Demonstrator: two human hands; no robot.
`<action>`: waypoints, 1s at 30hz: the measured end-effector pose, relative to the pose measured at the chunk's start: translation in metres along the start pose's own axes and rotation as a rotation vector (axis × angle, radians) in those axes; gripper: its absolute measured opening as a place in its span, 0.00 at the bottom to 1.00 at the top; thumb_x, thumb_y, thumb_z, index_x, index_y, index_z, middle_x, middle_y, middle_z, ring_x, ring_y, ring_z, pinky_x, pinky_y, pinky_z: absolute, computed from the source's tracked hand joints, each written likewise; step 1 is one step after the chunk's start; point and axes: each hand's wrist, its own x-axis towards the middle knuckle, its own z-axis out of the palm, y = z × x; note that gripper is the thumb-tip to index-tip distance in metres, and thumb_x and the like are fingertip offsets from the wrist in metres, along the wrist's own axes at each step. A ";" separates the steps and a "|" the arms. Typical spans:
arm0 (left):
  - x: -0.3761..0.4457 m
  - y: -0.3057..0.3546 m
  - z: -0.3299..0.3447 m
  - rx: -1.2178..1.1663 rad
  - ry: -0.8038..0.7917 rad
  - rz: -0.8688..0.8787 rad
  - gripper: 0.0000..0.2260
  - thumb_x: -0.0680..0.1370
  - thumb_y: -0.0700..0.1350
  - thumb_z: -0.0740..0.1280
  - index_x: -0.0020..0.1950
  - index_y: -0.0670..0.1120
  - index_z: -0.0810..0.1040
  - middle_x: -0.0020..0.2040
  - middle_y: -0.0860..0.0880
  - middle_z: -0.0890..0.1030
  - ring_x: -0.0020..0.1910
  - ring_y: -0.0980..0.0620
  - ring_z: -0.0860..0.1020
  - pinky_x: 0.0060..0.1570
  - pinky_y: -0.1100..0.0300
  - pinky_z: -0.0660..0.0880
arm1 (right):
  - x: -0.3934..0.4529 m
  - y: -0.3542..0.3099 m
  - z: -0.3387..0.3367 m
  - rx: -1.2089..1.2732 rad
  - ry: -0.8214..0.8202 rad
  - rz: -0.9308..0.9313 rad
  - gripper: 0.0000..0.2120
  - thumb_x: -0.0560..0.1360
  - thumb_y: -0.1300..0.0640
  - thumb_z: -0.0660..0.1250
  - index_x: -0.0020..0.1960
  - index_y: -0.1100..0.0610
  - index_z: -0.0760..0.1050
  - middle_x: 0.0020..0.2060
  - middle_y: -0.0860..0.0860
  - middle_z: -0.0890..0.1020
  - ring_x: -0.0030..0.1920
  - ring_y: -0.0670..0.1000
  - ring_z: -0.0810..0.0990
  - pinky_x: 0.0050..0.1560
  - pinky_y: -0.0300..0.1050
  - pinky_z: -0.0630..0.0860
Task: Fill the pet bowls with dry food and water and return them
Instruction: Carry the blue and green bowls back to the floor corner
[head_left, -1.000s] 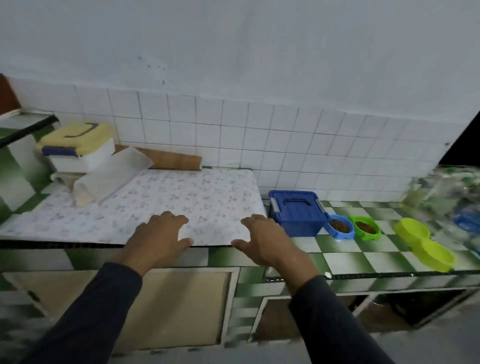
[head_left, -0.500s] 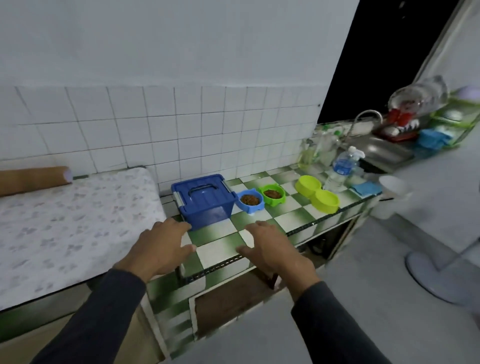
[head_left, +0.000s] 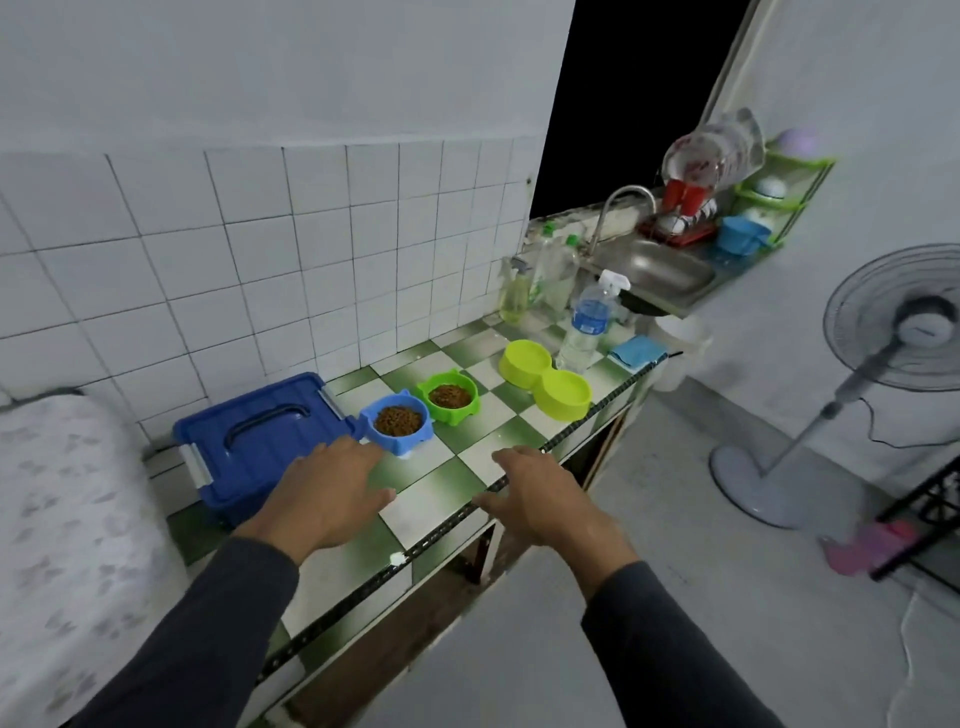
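the left hand covers the near right corner of the blue box. the patterned cloth runs off the left edge. far dish rack items blur together.

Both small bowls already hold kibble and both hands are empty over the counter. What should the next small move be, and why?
Probably reach the right hand to the water bottle beside the yellow-green double bowl. The blue bowl and green bowl already hold kibble, while the double bowl appears empty.
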 end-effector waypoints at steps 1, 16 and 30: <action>0.012 0.002 -0.001 -0.004 -0.002 0.004 0.25 0.82 0.60 0.65 0.76 0.54 0.69 0.73 0.49 0.72 0.71 0.47 0.71 0.69 0.47 0.70 | 0.011 0.003 -0.001 0.004 -0.003 0.004 0.29 0.77 0.38 0.65 0.72 0.54 0.69 0.68 0.55 0.73 0.68 0.59 0.72 0.66 0.57 0.72; 0.153 0.014 0.008 -0.008 -0.085 0.018 0.25 0.82 0.58 0.65 0.77 0.53 0.67 0.72 0.49 0.71 0.69 0.46 0.71 0.66 0.47 0.73 | 0.154 0.045 -0.006 0.009 -0.022 -0.037 0.33 0.78 0.40 0.65 0.77 0.53 0.62 0.72 0.57 0.69 0.70 0.60 0.69 0.67 0.55 0.71; 0.241 0.036 0.039 -0.027 -0.058 -0.267 0.24 0.81 0.60 0.64 0.76 0.53 0.70 0.68 0.48 0.74 0.65 0.46 0.74 0.63 0.48 0.75 | 0.294 0.117 -0.011 -0.065 -0.139 -0.292 0.28 0.78 0.40 0.65 0.72 0.54 0.68 0.69 0.58 0.73 0.68 0.61 0.72 0.65 0.54 0.73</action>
